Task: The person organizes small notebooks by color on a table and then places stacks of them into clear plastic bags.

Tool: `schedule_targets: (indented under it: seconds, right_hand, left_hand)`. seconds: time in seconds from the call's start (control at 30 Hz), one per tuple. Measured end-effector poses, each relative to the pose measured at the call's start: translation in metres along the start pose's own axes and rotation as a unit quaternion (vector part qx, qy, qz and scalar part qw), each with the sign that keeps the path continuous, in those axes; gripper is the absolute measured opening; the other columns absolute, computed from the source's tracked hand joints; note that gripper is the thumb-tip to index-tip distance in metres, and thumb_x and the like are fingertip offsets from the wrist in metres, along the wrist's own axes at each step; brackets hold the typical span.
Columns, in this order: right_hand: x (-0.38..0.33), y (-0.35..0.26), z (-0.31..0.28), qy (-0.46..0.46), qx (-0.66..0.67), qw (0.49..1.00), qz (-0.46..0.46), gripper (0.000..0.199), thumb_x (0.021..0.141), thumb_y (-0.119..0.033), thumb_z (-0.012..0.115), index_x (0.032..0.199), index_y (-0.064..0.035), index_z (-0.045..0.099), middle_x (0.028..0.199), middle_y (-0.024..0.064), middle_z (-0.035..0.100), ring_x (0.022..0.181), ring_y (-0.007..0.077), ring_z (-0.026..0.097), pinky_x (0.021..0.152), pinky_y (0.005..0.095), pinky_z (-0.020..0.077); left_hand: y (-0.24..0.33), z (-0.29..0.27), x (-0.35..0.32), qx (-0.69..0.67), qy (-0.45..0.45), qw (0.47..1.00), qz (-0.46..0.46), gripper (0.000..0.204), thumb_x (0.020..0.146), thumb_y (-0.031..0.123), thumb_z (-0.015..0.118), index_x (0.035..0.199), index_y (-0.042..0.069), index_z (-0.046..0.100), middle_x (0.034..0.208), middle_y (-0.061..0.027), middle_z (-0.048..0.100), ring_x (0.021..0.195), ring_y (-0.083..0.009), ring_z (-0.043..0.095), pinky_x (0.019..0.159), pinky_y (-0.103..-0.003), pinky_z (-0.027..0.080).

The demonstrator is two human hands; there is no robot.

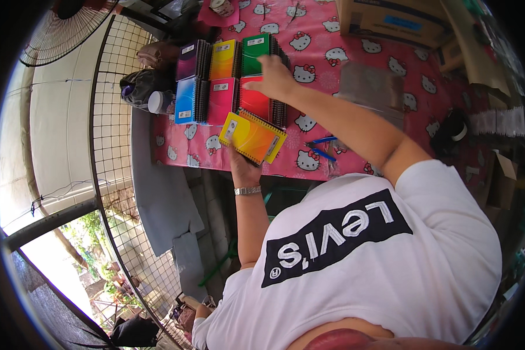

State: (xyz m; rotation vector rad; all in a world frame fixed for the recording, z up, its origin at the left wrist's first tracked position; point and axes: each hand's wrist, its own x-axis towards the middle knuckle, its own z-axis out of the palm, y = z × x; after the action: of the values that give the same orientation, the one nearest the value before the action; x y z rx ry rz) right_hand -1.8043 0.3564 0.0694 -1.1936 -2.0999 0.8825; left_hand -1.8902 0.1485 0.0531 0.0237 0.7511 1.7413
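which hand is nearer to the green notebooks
Right: the right hand is at the near right corner of the green notebooks; the left hand is farther off, lower in view, holding yellow notebooks.

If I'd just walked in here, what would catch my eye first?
Probably the six bright stacks of spiral notebooks, in two rows of three on the far left of the table. Just in front of them, the left hand holds at least one yellow notebook, while the right hand is over the green and red stacks. Beneath it all spreads a pink tablecloth printed with white cat faces.
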Motion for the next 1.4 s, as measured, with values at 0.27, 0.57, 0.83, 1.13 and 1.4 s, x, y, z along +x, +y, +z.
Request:
schedule_targets:
  seconds: [0.27, 0.57, 0.83, 1.13, 1.4]
  right_hand:
    - [-0.021, 0.006, 0.005, 0.024, 0.062, 0.998, -0.005, 0.055, 0.065, -0.012, 0.081, 0.103, -0.0020, 0.043, 0.108, 0.0198, 0.045, 0.096, 0.0370, 0.057, 0.082, 0.0400, 0.0497]
    - [-0.004, -0.107, -0.032, -0.360, 0.172, 0.900, -0.175, 0.066, 0.069, -0.026, 0.079, 0.121, -0.0018, 0.046, 0.108, 0.0218, 0.058, 0.103, 0.0332, 0.058, 0.089, 0.0391, 0.0454]
    - [0.030, -0.048, 0.060, -0.145, -0.131, 0.981, 0.009, 0.056, 0.072, -0.040, 0.076, 0.105, 0.0020, 0.057, 0.111, 0.0182, 0.055, 0.104, 0.0321, 0.058, 0.087, 0.0398, 0.0489]
    - [0.031, -0.053, 0.076, -0.009, 0.098, 0.993, -0.071, 0.049, 0.067, -0.020, 0.081, 0.103, -0.0017, 0.053, 0.098, 0.0147, 0.056, 0.093, 0.0299, 0.058, 0.081, 0.0369, 0.0485]
    - [0.037, -0.113, 0.026, -0.387, 0.233, 0.880, -0.147, 0.053, 0.068, -0.017, 0.080, 0.112, -0.0001, 0.056, 0.099, 0.0170, 0.061, 0.092, 0.0282, 0.060, 0.080, 0.0337, 0.0483]
  left_hand:
    - [-0.013, -0.036, -0.026, -0.016, 0.068, 0.996, 0.060, 0.048, 0.090, 0.033, 0.060, 0.128, 0.005, 0.047, 0.125, -0.0083, 0.056, 0.116, -0.0283, 0.054, 0.099, -0.047, 0.042]
    - [-0.003, -0.078, -0.051, 0.055, 0.131, 0.986, 0.091, 0.071, 0.083, 0.060, 0.054, 0.132, 0.009, 0.043, 0.126, -0.0073, 0.056, 0.111, -0.0262, 0.057, 0.094, -0.044, 0.047]
    - [0.013, -0.069, -0.059, 0.035, 0.127, 0.986, 0.098, 0.064, 0.082, 0.043, 0.066, 0.130, 0.007, 0.044, 0.121, -0.0096, 0.058, 0.107, -0.0277, 0.058, 0.088, -0.046, 0.051]
    - [0.002, -0.087, -0.046, 0.040, 0.198, 0.976, 0.085, 0.060, 0.083, 0.041, 0.067, 0.127, 0.006, 0.047, 0.121, -0.0088, 0.059, 0.107, -0.0266, 0.059, 0.093, -0.043, 0.048]
    - [0.016, -0.067, -0.053, -0.008, 0.141, 0.985, 0.095, 0.082, 0.076, 0.067, 0.058, 0.134, 0.012, 0.042, 0.132, -0.0091, 0.051, 0.117, -0.0292, 0.052, 0.094, -0.048, 0.045]
